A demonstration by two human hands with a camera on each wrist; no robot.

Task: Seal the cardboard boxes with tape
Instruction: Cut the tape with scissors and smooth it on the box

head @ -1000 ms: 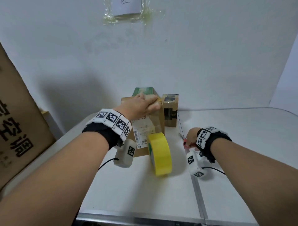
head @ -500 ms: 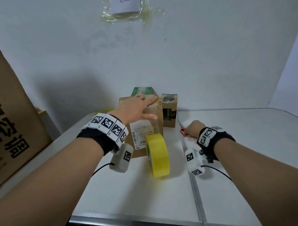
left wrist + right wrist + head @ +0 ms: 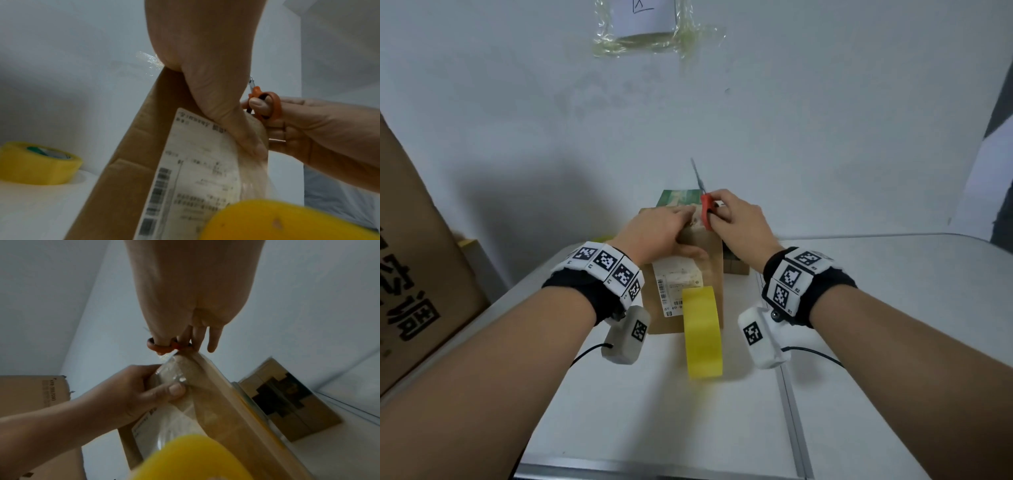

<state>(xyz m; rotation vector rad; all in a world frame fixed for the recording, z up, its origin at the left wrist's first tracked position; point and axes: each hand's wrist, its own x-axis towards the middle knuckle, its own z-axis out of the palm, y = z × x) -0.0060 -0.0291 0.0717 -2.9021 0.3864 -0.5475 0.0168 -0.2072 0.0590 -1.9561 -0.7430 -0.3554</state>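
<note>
A tall cardboard box (image 3: 709, 260) with a shipping label stands at the table's middle. My left hand (image 3: 671, 228) grips its top edge, thumb on the labelled face (image 3: 242, 134). Clear tape (image 3: 174, 408) runs up that face from a yellow tape roll (image 3: 702, 331) standing on edge in front of the box. My right hand (image 3: 722, 216) holds red scissors (image 3: 706, 209) just above the box's top right corner, blades pointing up. In the right wrist view the thumb sits in one scissor loop (image 3: 159, 347).
A green box (image 3: 676, 198) and a small brown box (image 3: 287, 404) stand behind the tall box. A second yellow roll (image 3: 39, 164) lies to its left. A large printed carton (image 3: 410, 260) leans at the far left. The white wall is close behind.
My right hand has lifted the scissors off the table and brought them up to the box's top. My left hand has stayed on the box top, now curled over its edge.
</note>
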